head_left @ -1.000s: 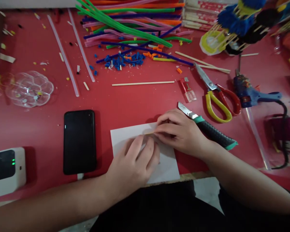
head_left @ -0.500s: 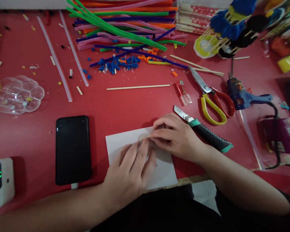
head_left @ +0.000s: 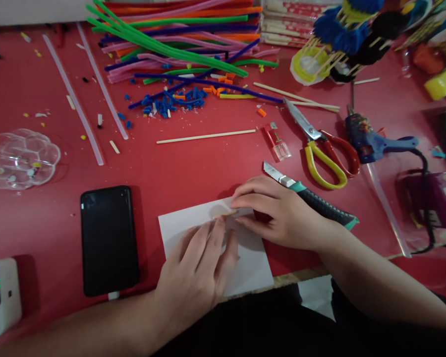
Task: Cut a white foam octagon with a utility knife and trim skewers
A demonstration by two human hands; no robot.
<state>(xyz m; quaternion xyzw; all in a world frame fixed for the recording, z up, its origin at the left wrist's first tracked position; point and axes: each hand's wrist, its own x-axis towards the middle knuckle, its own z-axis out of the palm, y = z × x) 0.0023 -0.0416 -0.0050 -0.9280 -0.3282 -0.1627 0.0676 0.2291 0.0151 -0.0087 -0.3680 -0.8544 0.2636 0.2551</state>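
Note:
A sheet of white paper (head_left: 250,270) lies at the table's front edge under both hands. On it rests a short, thin, tan-yellow piece (head_left: 226,214), too small to identify; it looks like a sliver of stick. My left hand (head_left: 196,265) lies over the paper with its fingers stretched out, one fingertip touching the piece's near side. At the other end of the piece is my right hand (head_left: 282,218), its thumb and fingers apart. Just beyond the right hand lies a utility knife (head_left: 319,206) with its blade out, the handle partly behind the hand and forearm.
Scissors (head_left: 325,153), a red-capped bottle (head_left: 278,144) and a glue gun (head_left: 375,139) lie at right. A wooden stick (head_left: 206,137) lies ahead, before blue scraps (head_left: 171,103) and pipe cleaners (head_left: 182,47). At left are a phone (head_left: 109,240) and a clear flower-shaped box (head_left: 22,161).
My right thumb and fingers have parted from the tan-yellow piece, and more of it shows. My left hand stays almost in place. The view has shifted slightly.

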